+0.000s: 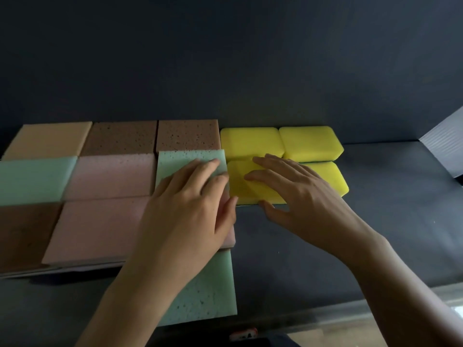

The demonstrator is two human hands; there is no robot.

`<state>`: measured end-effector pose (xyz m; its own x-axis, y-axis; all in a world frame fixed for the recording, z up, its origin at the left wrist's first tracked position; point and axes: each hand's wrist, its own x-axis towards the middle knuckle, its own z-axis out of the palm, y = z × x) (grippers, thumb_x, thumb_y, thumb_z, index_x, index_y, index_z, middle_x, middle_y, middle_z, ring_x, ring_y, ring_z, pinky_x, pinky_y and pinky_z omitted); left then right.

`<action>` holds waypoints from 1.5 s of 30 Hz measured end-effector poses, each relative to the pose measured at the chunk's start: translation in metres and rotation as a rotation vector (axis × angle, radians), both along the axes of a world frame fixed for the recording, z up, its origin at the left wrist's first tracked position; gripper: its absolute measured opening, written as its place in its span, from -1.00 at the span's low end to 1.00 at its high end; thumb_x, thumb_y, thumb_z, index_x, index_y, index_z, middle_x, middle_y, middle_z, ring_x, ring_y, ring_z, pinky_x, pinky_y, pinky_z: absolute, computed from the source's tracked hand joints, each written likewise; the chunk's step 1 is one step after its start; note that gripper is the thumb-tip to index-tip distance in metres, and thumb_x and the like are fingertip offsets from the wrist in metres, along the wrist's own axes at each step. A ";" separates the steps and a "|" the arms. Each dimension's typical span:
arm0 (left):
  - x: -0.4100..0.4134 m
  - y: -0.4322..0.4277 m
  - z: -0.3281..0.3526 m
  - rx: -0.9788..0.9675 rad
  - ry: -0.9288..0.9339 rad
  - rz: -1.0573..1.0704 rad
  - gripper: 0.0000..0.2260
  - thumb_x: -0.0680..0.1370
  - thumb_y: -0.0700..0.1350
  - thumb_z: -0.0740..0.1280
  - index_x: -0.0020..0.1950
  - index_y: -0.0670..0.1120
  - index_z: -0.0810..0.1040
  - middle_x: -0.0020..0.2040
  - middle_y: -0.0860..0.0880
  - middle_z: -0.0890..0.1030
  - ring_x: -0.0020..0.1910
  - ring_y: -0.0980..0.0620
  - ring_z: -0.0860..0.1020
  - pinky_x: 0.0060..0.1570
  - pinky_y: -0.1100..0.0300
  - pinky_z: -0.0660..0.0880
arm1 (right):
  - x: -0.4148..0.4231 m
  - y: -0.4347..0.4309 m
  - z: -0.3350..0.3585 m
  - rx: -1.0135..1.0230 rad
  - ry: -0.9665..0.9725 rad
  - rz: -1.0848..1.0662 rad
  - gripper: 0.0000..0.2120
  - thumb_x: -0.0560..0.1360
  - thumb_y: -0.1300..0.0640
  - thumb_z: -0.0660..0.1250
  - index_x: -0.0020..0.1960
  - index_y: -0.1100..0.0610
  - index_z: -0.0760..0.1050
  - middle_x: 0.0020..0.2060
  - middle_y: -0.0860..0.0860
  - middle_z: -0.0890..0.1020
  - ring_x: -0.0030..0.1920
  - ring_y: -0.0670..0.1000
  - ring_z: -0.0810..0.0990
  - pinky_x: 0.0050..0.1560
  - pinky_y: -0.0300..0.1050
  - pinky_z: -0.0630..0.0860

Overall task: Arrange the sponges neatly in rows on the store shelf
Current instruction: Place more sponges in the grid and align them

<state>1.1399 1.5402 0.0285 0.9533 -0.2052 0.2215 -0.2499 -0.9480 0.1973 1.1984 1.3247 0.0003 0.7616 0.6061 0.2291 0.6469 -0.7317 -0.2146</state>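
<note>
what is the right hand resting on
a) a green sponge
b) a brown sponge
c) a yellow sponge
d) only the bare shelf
c: the right hand lies with straight fingers on the front yellow sponge, while the left hand presses on the green sponge beside it.

I count four yellow rounded foam sponges (310, 142). Three mint-green rectangular porous sponges (32, 181). Three brown rectangular porous sponges (120, 137). Pink rectangular foam sponges (112, 176): two plain, third mostly covered, only sliver showing. One pale orange rectangular foam sponge (47, 140).
</note>
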 end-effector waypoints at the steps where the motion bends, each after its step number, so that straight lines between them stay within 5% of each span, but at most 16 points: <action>1: 0.000 0.000 0.000 -0.001 0.005 -0.002 -0.64 0.58 0.07 0.20 0.24 -0.12 0.57 0.34 -0.06 0.51 0.32 -0.07 0.47 0.23 0.02 0.43 | 0.001 0.000 0.000 0.003 -0.002 0.004 -0.57 0.50 0.04 0.43 0.35 0.01 0.47 0.42 0.02 0.46 0.45 0.07 0.39 0.39 0.02 0.37; 25: 0.002 0.000 -0.002 0.020 -0.008 -0.016 -0.64 0.62 0.06 0.17 0.25 -0.11 0.56 0.32 -0.07 0.52 0.31 -0.07 0.47 0.27 0.04 0.39 | -0.001 0.005 0.002 -0.037 -0.022 -0.034 -0.54 0.51 0.05 0.44 0.38 -0.01 0.46 0.44 0.05 0.43 0.46 0.12 0.36 0.38 0.07 0.37; 31: 0.001 0.001 -0.002 0.050 -0.012 -0.016 -0.63 0.64 0.06 0.12 0.26 -0.11 0.56 0.35 -0.08 0.50 0.30 -0.07 0.48 0.22 0.03 0.43 | -0.008 0.022 -0.004 0.017 -0.095 -0.098 -0.56 0.44 0.11 0.50 0.30 0.04 0.53 0.32 0.03 0.54 0.34 0.12 0.49 0.27 0.08 0.48; 37: 0.001 0.006 0.008 0.015 -0.023 -0.041 -0.61 0.66 0.10 0.07 0.25 -0.07 0.56 0.33 -0.02 0.51 0.26 -0.02 0.49 0.16 0.04 0.44 | -0.026 0.021 0.004 0.045 -0.057 -0.133 -0.54 0.49 0.06 0.45 0.36 0.02 0.48 0.42 0.04 0.45 0.48 0.11 0.32 0.41 0.09 0.35; 45: -0.046 0.028 0.021 -0.047 -0.217 -0.176 -0.68 0.60 0.08 0.18 0.16 -0.06 0.60 0.16 0.02 0.60 0.02 0.02 0.56 -0.08 0.07 0.51 | -0.103 0.031 0.038 0.300 -0.129 -0.250 -0.75 0.58 0.05 0.34 0.24 0.03 0.57 0.14 -0.13 0.62 0.15 -0.06 0.59 -0.04 0.04 0.59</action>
